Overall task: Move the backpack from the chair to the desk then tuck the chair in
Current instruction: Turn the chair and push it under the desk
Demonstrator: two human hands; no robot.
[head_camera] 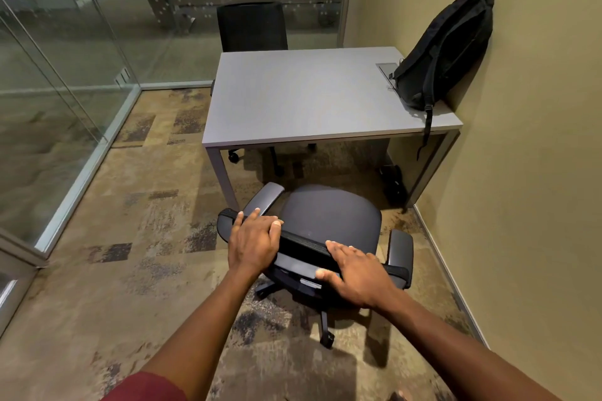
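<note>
left hand (254,239) and right hand (356,272), straight-fingered, flat on back of chair (329,213); backpack (446,49) on desk (293,101)

Black backpack (446,49), grey desk (309,98), black chair (329,215) (grey armrests), mottled tan-brown carpet (130,286).

- We see even, warm indoor light from overhead — moderately bright, with a yellowish cast.
- The rectangular grey desk top (309,94) throws a soft shadow onto the mottled brown carpet (146,270) beneath it.
- The clear glass partition (58,75) carries hazy reflections.
- Straight lines bow towards the edges — wide-angle distortion.
- We find the whole frame slightly soft; the black fabric backpack (449,45) shows little detail.
</note>
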